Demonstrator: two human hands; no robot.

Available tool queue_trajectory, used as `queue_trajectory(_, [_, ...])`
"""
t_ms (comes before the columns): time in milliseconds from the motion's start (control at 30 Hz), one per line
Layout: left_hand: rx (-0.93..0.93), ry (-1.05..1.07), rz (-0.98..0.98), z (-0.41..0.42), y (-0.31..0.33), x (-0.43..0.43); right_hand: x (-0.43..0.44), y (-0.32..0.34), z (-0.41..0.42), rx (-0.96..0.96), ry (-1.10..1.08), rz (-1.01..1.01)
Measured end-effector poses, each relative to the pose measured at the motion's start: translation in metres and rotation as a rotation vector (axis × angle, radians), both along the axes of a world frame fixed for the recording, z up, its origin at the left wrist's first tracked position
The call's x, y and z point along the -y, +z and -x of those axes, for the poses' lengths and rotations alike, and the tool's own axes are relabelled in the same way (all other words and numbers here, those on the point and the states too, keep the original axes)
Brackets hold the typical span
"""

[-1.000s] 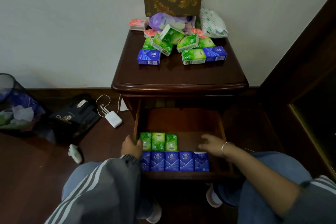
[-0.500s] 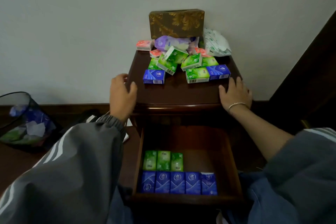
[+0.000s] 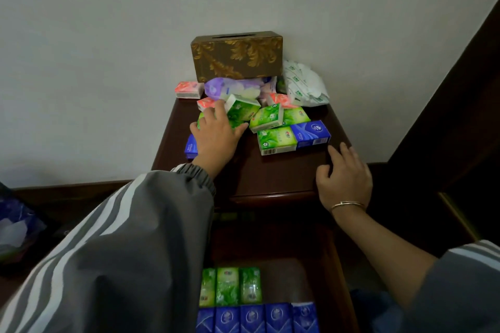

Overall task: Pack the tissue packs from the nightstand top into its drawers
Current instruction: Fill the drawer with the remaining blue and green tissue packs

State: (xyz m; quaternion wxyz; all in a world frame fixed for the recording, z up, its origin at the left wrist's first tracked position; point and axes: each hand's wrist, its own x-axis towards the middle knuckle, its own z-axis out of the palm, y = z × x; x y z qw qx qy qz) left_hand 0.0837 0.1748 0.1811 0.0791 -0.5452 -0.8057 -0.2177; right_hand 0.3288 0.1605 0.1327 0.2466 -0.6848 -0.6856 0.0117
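Loose tissue packs are heaped on the dark wooden nightstand top [image 3: 270, 170]: green packs [image 3: 276, 140], a blue pack [image 3: 311, 134] and pink packs [image 3: 188, 89]. My left hand [image 3: 216, 135] lies palm down on the left of the heap with fingers spread. Its index finger and thumb flank a tilted green pack [image 3: 240, 112], and it partly covers another blue pack [image 3: 190, 147]. My right hand [image 3: 343, 178] rests on the top's front right corner and holds nothing. Below, the open drawer [image 3: 341, 278] holds a row of green packs [image 3: 230, 286] behind a row of blue packs [image 3: 254, 317].
A brown and gold tissue box [image 3: 236, 55] stands against the wall at the back of the top. In front of it lie a purple soft pack [image 3: 232, 86] and a white plastic bundle [image 3: 303, 84]. A mesh bin [image 3: 16, 227] sits on the floor at left. Dark wooden furniture [image 3: 460, 116] stands at right.
Both hands rose from the drawer to the nightstand top. My left hand then moved from the top's left edge onto the heap of packs. My right hand stayed at the right front corner.
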Motion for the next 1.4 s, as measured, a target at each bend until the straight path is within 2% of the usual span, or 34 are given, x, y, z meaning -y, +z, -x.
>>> queue_trajectory(167, [-0.031, 0.036, -0.107, -0.004, -0.003, -0.008, 0.001, -0.001, 0.001, -0.004, -0.005, -0.006])
queue_trajectory(467, [-0.019, -0.163, -0.241, -0.016, 0.005, -0.003, 0.002, -0.003, 0.000, -0.026, -0.001, -0.010])
queue_trajectory(667, [0.229, -0.219, -0.463, 0.003, 0.023, 0.040, 0.002, -0.001, 0.001, -0.051, 0.010, -0.017])
queue_trajectory(733, [0.290, -0.131, -0.530, 0.022, 0.020, 0.061, 0.003, -0.001, 0.001, -0.074, 0.012, -0.019])
queue_trajectory(800, [0.400, 0.053, -0.578, 0.041, 0.010, 0.084, 0.004, 0.000, 0.001, -0.077, 0.016, -0.020])
queue_trajectory(900, [0.522, 0.270, -0.510, 0.059, -0.012, 0.113, 0.004, 0.002, 0.002, -0.080, 0.017, -0.009])
queue_trajectory(1000, [0.487, 0.255, -0.356, 0.062, -0.027, 0.125, 0.005, 0.004, 0.003, -0.071, 0.020, 0.015])
queue_trajectory(1067, [0.455, 0.236, -0.324, 0.061, -0.029, 0.125, 0.004, 0.008, 0.002, -0.084, 0.030, 0.016])
queue_trajectory(1233, [0.426, 0.239, -0.311, 0.062, -0.031, 0.123, -0.001, 0.029, 0.004, -0.308, 0.114, -0.157])
queue_trajectory(1300, [0.437, 0.216, -0.289, 0.066, -0.031, 0.125, -0.016, 0.046, 0.009, -0.230, 0.209, -0.189])
queue_trajectory(1333, [0.450, 0.209, -0.279, 0.068, -0.031, 0.125, -0.027, 0.055, 0.011, -0.136, 0.243, -0.142])
queue_trajectory(1400, [0.469, 0.191, -0.275, 0.073, -0.030, 0.125, -0.049, 0.068, 0.011, 0.064, 0.293, 0.083])
